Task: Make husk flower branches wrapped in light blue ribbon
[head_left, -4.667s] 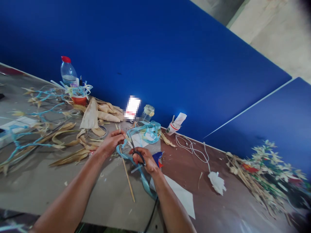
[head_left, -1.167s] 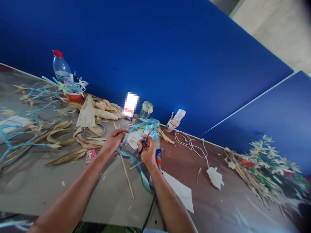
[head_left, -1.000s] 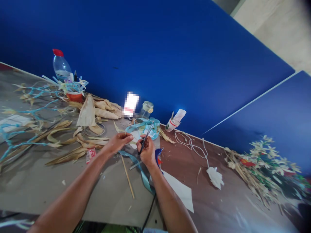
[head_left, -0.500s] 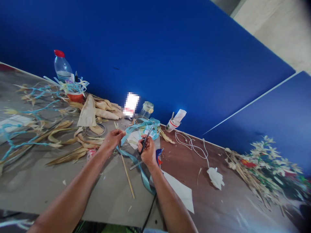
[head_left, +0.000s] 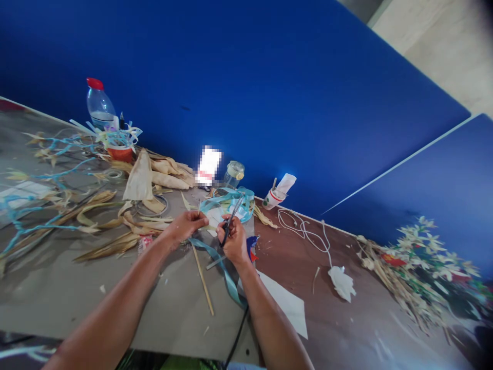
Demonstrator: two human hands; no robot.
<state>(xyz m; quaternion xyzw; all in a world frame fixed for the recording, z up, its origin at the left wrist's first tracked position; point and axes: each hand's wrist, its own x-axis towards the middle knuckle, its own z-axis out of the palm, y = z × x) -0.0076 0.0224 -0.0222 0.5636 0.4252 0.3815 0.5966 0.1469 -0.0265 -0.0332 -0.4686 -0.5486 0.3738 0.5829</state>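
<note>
My right hand (head_left: 234,240) is closed around a pair of scissors (head_left: 235,209) whose blades point up and away from me. To its left, my left hand (head_left: 192,225) pinches a thin pale strip (head_left: 210,227), perhaps of husk; its ends are too small to follow. Both hands are close together above the table. Beneath them a light-blue ribbon (head_left: 228,281) trails toward me, its loose loops (head_left: 219,198) piled just beyond. A thin wooden stick (head_left: 203,282) lies on the table below my left hand.
Dried corn husks (head_left: 111,246) and blue-wrapped stems (head_left: 57,177) spread over the left. Along the blue partition stand a red-capped bottle (head_left: 100,108), a glass jar (head_left: 233,174) and a paper cup (head_left: 273,198). White cable (head_left: 304,234) and artificial flowers (head_left: 419,252) lie rightward.
My left hand has moved right, nearer the scissors, and a pale strip now shows between the two hands. My right hand has hardly moved and still holds the scissors.
</note>
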